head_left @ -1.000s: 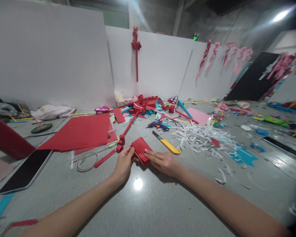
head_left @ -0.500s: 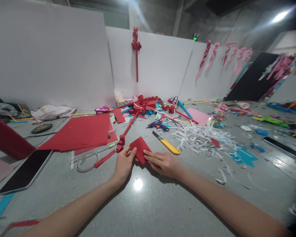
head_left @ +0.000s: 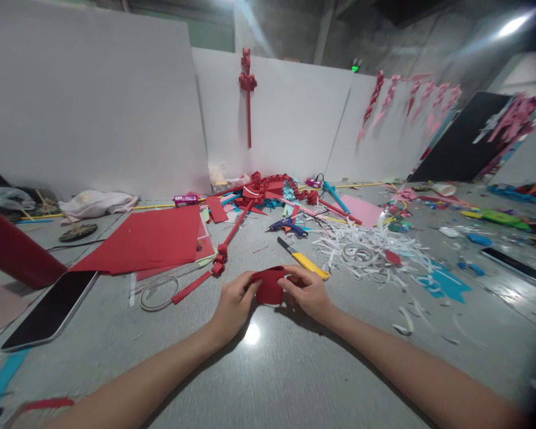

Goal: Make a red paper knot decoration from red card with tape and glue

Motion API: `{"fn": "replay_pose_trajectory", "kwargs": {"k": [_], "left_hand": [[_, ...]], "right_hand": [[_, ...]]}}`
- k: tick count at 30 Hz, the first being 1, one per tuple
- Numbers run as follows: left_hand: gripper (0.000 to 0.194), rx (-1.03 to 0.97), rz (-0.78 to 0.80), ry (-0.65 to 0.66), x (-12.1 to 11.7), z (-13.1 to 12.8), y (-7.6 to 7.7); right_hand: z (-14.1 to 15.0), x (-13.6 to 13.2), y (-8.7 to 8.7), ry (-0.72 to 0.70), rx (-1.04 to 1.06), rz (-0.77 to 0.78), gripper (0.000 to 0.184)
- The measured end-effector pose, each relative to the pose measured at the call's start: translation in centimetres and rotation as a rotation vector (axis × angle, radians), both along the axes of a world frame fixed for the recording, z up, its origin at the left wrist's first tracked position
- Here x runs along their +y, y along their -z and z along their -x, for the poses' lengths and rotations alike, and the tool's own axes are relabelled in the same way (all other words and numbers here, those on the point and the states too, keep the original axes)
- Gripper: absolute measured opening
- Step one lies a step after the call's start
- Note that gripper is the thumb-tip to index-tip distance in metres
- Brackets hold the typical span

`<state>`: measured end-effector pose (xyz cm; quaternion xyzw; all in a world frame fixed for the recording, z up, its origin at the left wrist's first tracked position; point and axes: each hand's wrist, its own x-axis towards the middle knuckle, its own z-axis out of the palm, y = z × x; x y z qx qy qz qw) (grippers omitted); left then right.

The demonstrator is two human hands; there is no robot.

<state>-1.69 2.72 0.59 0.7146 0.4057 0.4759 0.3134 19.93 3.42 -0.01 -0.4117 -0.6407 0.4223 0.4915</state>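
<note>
A small piece of red paper [head_left: 270, 287] is curved between my two hands, just above the grey surface. My left hand [head_left: 236, 301] pinches its left edge between thumb and fingers. On the opposite edge, my right hand [head_left: 308, 293] grips it the same way. Behind my right hand lies a yellow utility knife [head_left: 310, 265]. A blue glue gun [head_left: 288, 226] rests farther back. Left of my hands is a folded red paper strip with knots [head_left: 218, 262], beside a roll of clear tape [head_left: 159, 293].
Large red paper sheets [head_left: 147, 238] and a phone [head_left: 49, 310] lie at left. Shredded white paper strips [head_left: 370, 250] spread at right around another tape roll, near a blue paper piece [head_left: 446, 283]. White panels [head_left: 277, 119] stand behind, with a red paper ornament [head_left: 247, 83] hanging.
The red paper was held flat and tilted like a diamond; now it is bent into a curve. Both hands have shifted slightly, with the right fingers moving to the paper's right edge.
</note>
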Motion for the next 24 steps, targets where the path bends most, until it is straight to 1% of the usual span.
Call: {"fn": "replay_pose_trajectory", "kwargs": {"k": [5, 12, 15, 19, 21, 24], "left_hand": [[0.022, -0.038, 0.028, -0.073, 0.2, 0.1, 0.1], [0.022, -0.015, 0.002, -0.083, 0.5, 0.2, 0.4], [0.022, -0.008, -0.009, -0.075, 0.4, 0.2, 0.4], [0.021, -0.008, -0.048, -0.074, 0.4, 0.2, 0.4], [0.021, -0.002, -0.052, -0.079, 0.4, 0.2, 0.4], [0.022, 0.011, -0.023, -0.082, 0.5, 0.2, 0.5]], "right_hand": [[0.3, 0.1, 0.1, 0.007, 0.060, 0.000, 0.032], [0.2, 0.6, 0.8, -0.044, 0.078, 0.003, 0.029], [0.1, 0.7, 1.0, -0.044, 0.083, -0.004, 0.027], [0.2, 0.5, 0.9, -0.016, 0.055, -0.057, 0.028], [0.3, 0.4, 0.7, -0.006, 0.031, -0.090, 0.029], [0.3, 0.3, 0.5, 0.010, -0.021, -0.156, 0.043]]}}
